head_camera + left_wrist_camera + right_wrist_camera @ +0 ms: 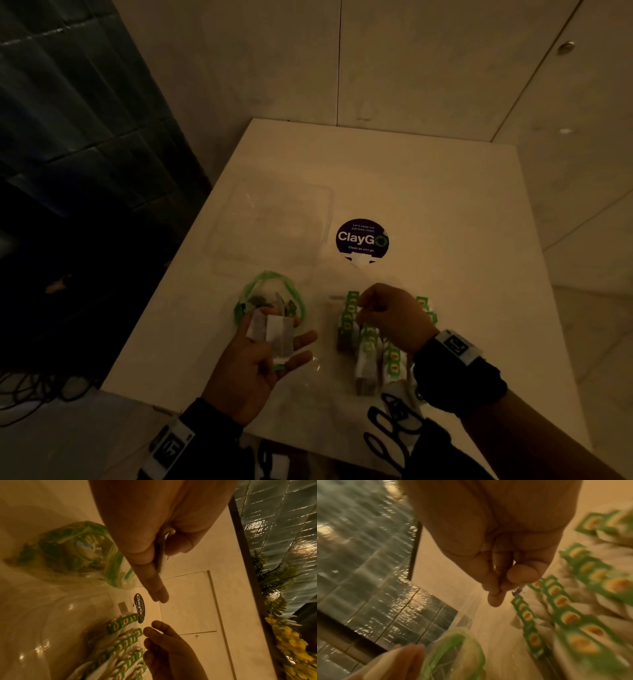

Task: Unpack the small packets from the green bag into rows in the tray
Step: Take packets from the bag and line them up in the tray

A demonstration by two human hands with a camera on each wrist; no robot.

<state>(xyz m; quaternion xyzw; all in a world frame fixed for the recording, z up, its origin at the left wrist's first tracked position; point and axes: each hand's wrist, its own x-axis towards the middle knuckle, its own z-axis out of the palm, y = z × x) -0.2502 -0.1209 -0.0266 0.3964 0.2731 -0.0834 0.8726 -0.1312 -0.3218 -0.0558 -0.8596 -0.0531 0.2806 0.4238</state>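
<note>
Beside the green bag (270,298), left hand (260,359) fingers pinch packets (274,334); right hand (390,317) fingers curl, contents unclear.

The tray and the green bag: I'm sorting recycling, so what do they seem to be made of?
The tray looks like clear, glossy rigid plastic: the table shows through and its walls glint. The green bag looks like thin, see-through plastic film, crinkled, its contents visible.

Right wrist view blurs the packets (583,609); tray edges unclear.
</note>
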